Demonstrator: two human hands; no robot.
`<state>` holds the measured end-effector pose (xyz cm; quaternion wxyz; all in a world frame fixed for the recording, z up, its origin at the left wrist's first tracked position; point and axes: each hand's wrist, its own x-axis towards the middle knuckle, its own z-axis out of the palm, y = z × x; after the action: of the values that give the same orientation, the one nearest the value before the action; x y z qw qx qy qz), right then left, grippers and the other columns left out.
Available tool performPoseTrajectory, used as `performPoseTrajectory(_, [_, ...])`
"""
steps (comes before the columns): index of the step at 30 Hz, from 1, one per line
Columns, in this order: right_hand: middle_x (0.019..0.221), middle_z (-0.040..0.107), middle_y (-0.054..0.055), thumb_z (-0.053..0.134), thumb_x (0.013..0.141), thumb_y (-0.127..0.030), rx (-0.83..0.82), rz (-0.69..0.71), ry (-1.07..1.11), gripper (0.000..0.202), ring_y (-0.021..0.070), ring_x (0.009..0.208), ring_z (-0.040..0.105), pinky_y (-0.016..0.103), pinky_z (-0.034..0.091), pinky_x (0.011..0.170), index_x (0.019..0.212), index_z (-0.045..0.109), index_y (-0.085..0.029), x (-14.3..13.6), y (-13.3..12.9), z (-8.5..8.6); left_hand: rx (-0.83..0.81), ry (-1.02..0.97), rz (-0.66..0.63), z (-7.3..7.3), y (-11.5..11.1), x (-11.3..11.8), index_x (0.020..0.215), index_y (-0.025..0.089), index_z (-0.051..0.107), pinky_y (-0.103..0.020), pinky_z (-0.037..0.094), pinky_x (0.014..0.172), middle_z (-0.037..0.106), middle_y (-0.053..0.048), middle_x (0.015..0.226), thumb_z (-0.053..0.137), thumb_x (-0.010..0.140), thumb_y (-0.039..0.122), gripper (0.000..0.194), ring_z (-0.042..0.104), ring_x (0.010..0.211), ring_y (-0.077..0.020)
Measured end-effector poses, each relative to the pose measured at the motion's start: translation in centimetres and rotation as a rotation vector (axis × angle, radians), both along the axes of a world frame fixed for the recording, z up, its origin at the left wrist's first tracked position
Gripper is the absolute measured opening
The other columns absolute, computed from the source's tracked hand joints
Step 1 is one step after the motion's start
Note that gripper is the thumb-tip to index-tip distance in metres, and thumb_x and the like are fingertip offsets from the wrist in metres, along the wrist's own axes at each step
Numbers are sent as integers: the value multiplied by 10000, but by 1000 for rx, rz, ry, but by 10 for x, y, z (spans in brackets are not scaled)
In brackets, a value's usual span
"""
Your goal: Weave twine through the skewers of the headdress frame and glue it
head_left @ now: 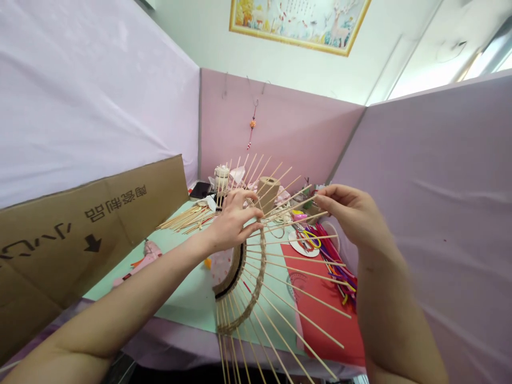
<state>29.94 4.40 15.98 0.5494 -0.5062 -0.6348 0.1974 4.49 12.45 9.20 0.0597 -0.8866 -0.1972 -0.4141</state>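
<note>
Thin wooden sticks fan out from a half-round woven piece (pixel 262 266) with a dark band near its inner edge and a twisted cord ring farther out. My left hand (pixel 240 216) lies on its upper part, fingers apart and touching the sticks and the cord ring. To the right, my right hand (pixel 346 208) has thumb and forefinger pinched together at the outer stick ends; what lies between the fingertips is too small to make out.
A cardboard panel (pixel 132 213) stands at left, near a pink glue gun (pixel 148 258). Loose sticks (pixel 188 218), a twine roll (pixel 269 189) and a white jar (pixel 221 176) are behind. Right are scissors (pixel 306 240), coloured pipe cleaners (pixel 332 261) and red sheet (pixel 328 314).
</note>
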Motion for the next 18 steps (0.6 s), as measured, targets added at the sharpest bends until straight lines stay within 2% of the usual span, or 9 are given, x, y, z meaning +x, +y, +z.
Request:
performPoseTrajectory(6, [615,568,-14,648,794,-409,68,12,-150,207,104,548,495,240,390,504,773,665,-204,-9,-2,15,3,-7,12,-1,-2,0,917,207,654,-485,309,1022,454,-111,1189,548,875,349,181,358,1180,-276])
performPoseTrajectory(10, [713,610,3,672,781,-354,278,-56,-266,138,137,654,547,275,446,603,761,649,-220,-8,-13,15,-14,-9,17,-3,0,0,913,212,654,-496,309,1019,455,-111,1208,564,864,353,175,358,1191,-285])
performPoseTrajectory(13, [758,622,10,680,779,-324,381,-124,-253,93,154,703,568,291,470,642,763,649,-238,1,-23,5,-20,-17,13,-4,2,-2,905,209,656,-505,296,1026,462,-109,1201,570,859,357,177,362,1190,-287])
performPoseTrajectory(15, [747,627,6,682,782,-320,333,-144,-194,83,152,684,572,283,473,624,795,657,-242,8,-27,-7,-12,-23,12,-4,2,-3,899,208,653,-501,296,1026,460,-105,1198,569,861,361,178,371,1184,-284])
performPoseTrajectory(18, [743,638,7,676,796,-328,175,-109,-129,85,148,666,570,268,459,598,820,667,-247,17,-28,-28,4,-22,20,-3,0,-5,900,217,646,-495,300,1026,450,-97,1200,559,870,370,178,379,1176,-284])
